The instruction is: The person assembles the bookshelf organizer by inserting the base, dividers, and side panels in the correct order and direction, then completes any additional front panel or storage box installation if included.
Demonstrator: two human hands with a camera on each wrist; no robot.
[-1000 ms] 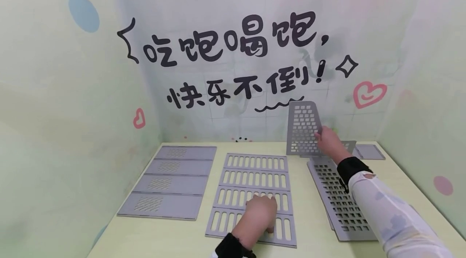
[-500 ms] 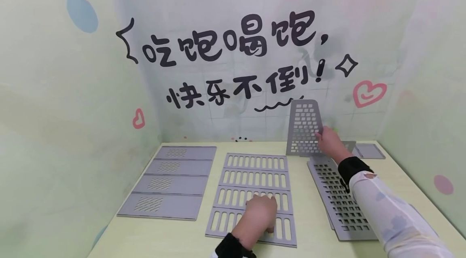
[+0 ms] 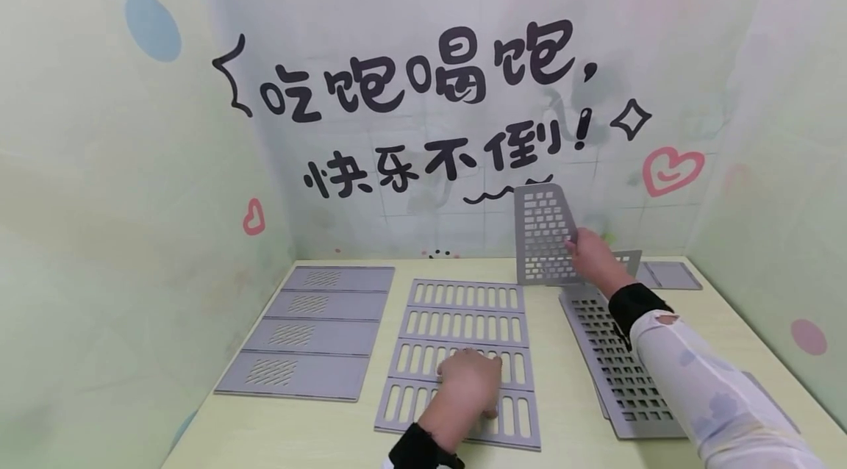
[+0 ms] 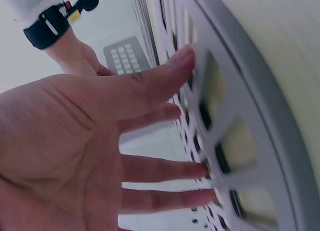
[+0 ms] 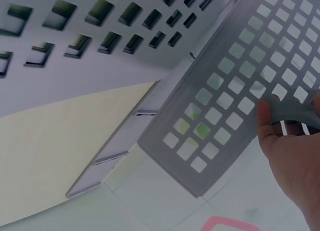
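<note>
My right hand (image 3: pixel 592 256) grips the slanted side of a grey perforated panel (image 3: pixel 520 248), which it holds upright at the back of the table. In the right wrist view, the fingers curl round a curved bar at the edge of this perforated panel (image 5: pixel 172 161). My left hand (image 3: pixel 468 381) is over a flat grey slotted panel (image 3: pixel 463 311). The left wrist view shows the fingers of the left hand (image 4: pixel 95 111) straight and spread, with the tips at the slots. Beneath the right forearm lies a grey panel with square holes (image 3: pixel 645 428), on top of another sheet.
A grey panel with patches of slanted slits (image 3: pixel 331 373) lies at the left of the table. At the back right corner is a smaller plain grey panel (image 3: pixel 675 276). Printed walls (image 3: pixel 423 226) enclose the table (image 3: pixel 265 432) at the back and both sides.
The right hand and the upright perforated panel have shifted slightly left. My left hand has moved a little to the left over the slotted panel.
</note>
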